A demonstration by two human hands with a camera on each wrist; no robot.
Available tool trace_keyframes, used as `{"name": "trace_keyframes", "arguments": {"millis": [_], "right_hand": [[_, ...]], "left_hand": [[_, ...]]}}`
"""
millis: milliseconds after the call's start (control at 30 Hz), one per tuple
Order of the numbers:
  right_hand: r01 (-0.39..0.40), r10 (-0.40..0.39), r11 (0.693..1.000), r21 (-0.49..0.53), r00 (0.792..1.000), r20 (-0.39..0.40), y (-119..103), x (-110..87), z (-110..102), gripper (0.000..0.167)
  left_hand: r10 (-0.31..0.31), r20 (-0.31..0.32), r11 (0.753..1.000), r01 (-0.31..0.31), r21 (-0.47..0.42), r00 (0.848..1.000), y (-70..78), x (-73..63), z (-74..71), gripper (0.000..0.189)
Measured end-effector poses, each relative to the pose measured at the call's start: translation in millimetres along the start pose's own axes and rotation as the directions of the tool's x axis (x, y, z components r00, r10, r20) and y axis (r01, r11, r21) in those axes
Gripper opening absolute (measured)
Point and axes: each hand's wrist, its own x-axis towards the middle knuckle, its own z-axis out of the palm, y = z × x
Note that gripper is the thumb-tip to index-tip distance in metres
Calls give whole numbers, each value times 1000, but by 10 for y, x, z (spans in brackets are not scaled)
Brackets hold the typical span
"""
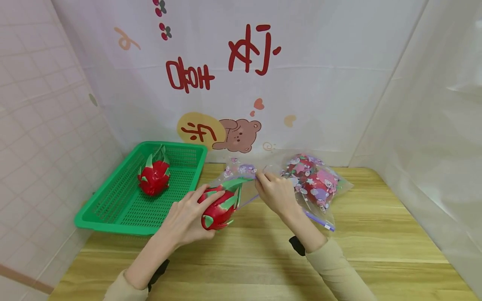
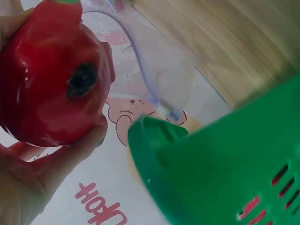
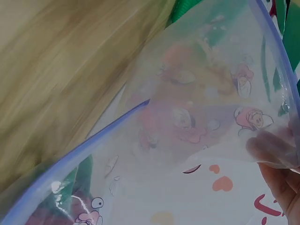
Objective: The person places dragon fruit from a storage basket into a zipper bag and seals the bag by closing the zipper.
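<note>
My left hand grips a red dragon fruit with green leafy scales, thumb below and fingers over its top. The leafy end points toward a clear printed zip bag, whose purple-edged mouth hangs open beside it. With curled fingers my right hand pinches the bag's edge. From the left wrist the dragon fruit shows a dark spot on its end, in front of the bag's mouth. Over the right wrist view spreads the thin film of the bag, with cartoon prints, and fingers at its edge.
At the left stands a green plastic basket holding another dragon fruit. A filled printed bag with red fruit inside lies right of my right hand, its purple slider toward me. Behind the wooden table hangs a white printed backdrop.
</note>
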Motion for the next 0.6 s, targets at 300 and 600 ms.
{"name": "trace_keyframes", "arguments": {"millis": [300,600], "right_hand": [[-32,32,999,-5,999,-36,-70,-85,-2,4],[-52,51,998,-28,999,-19,-44,-13,-43,8]], "left_hand": [[3,-48,1000,-1,29,999,85,15,126,92],[25,-32,993,-21,119,999,159,10,187,92]]}}
